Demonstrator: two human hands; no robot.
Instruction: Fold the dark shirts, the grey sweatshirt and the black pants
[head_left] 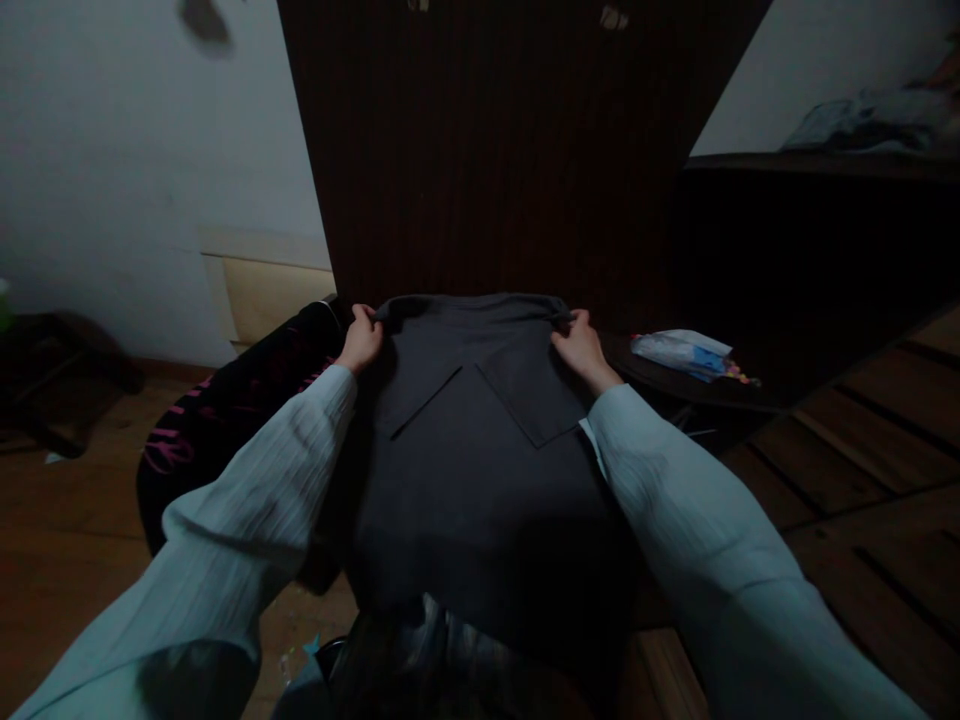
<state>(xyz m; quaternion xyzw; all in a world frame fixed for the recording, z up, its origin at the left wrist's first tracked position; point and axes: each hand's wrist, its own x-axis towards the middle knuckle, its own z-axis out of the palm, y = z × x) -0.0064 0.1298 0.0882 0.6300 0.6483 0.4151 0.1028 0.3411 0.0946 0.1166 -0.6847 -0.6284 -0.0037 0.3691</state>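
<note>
A dark grey shirt [465,480] is spread out in front of me, its near part hanging down toward my lap. Two slanted flaps that look like folded-in sleeves lie across its upper half. My left hand [362,340] pinches the far left corner between thumb and fingers. At the far right corner, my right hand [581,348] grips the cloth in the same way. Between the two hands the far edge is pulled fairly straight, with a soft fold along it. The surface beneath the shirt is mostly hidden.
A dark wooden panel [487,150] rises behind the shirt. On the right, a blue-and-white packet [682,352] lies on a dark ledge near wooden slats [862,430]. Black cloth with pink lettering [232,410] hangs at left. A low dark stool [60,370] stands by the wall.
</note>
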